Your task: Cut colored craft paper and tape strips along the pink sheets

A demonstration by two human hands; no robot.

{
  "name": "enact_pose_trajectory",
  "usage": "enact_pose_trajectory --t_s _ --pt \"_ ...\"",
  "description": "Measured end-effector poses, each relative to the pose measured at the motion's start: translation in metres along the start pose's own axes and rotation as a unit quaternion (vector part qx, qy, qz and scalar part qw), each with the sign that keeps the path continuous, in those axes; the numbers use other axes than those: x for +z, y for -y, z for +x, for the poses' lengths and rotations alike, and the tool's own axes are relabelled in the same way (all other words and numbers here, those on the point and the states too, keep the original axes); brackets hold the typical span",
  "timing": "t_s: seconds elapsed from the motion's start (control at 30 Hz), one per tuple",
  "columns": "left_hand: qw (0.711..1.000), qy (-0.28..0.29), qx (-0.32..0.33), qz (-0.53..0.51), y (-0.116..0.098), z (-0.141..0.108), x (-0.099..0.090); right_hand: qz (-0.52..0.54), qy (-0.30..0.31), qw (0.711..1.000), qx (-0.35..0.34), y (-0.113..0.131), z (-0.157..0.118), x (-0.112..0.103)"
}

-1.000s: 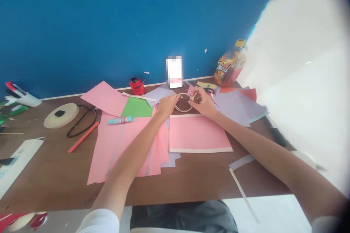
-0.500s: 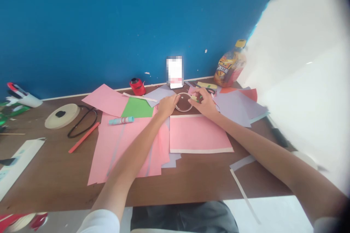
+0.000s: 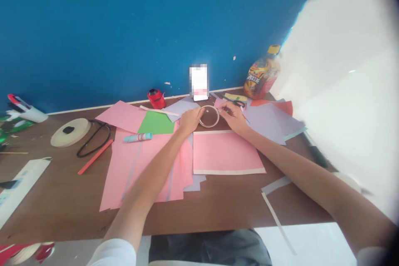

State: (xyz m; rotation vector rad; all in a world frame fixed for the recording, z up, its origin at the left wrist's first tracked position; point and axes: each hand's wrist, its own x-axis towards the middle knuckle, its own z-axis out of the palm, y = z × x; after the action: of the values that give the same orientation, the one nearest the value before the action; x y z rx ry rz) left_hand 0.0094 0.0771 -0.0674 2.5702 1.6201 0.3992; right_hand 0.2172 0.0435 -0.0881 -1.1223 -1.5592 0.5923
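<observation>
My left hand [image 3: 190,120] is closed on the left side of a thin roll of white tape [image 3: 209,126], held up on its edge so the table shows through the ring. At the roll's right rim, my right hand [image 3: 233,117] has thumb and fingertips pinched together; whether a loose tape end lies between them is too small to tell. Just below the hands lies a pink sheet of paper [image 3: 229,153] with white strips along its top and bottom edges. Scissors [image 3: 238,103] rest behind the right hand, partly hidden.
Pink sheets [image 3: 143,170], a green sheet [image 3: 157,123] and a glue stick [image 3: 138,137] lie left. A phone [image 3: 199,83] leans on the blue wall beside a red roll [image 3: 156,99]. Right are purple sheets [image 3: 268,122] and a drink bottle [image 3: 262,75]. A power strip [image 3: 21,187] lies far left.
My right hand's fingers have drawn together and shifted slightly right, to the roll's rim. The upper-left pink sheet's raised corner has sunk a little. The left hand has stayed put.
</observation>
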Motion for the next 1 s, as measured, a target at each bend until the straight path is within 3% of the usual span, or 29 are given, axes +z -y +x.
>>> enact_pose_trajectory --t_s 1.0 --pt "1.0 0.016 -0.019 -0.019 0.001 0.001 -0.001 0.094 0.072 0.992 0.049 0.013 -0.003 -0.003"
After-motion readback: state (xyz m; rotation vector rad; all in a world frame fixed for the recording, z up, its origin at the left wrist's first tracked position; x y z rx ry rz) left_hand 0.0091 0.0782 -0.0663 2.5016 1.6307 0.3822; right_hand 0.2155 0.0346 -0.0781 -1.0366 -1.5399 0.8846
